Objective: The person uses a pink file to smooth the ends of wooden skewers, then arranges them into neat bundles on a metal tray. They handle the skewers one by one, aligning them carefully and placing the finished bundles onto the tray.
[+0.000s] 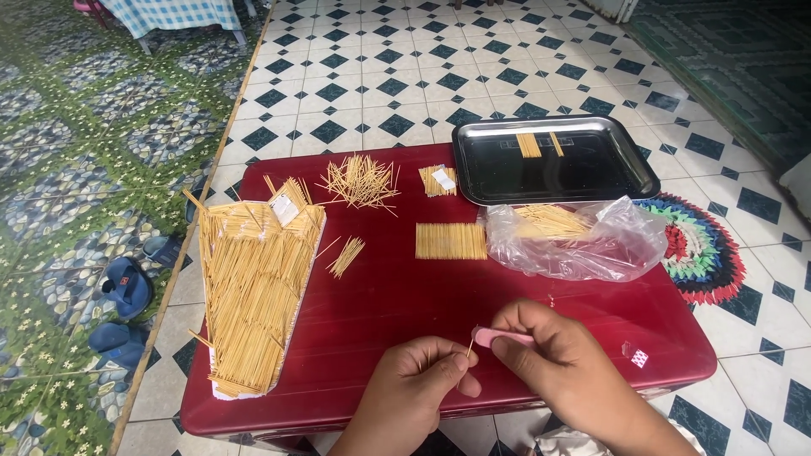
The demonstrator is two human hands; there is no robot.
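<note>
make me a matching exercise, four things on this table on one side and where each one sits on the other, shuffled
Things:
1. metal tray
2. clear plastic bag
3. big pile of sticks
4. pink tool

Places:
A. on the table's left side, on a white sheet
B. in the right hand, next to the left hand pinching a thin stick
C. at the table's far right corner, with a few sticks inside
D. just in front of the tray, with sticks inside

Pairs: 1-C, 2-D, 3-A, 4-B

Two bare hands [507, 371], bare forearms, no sleeves
</note>
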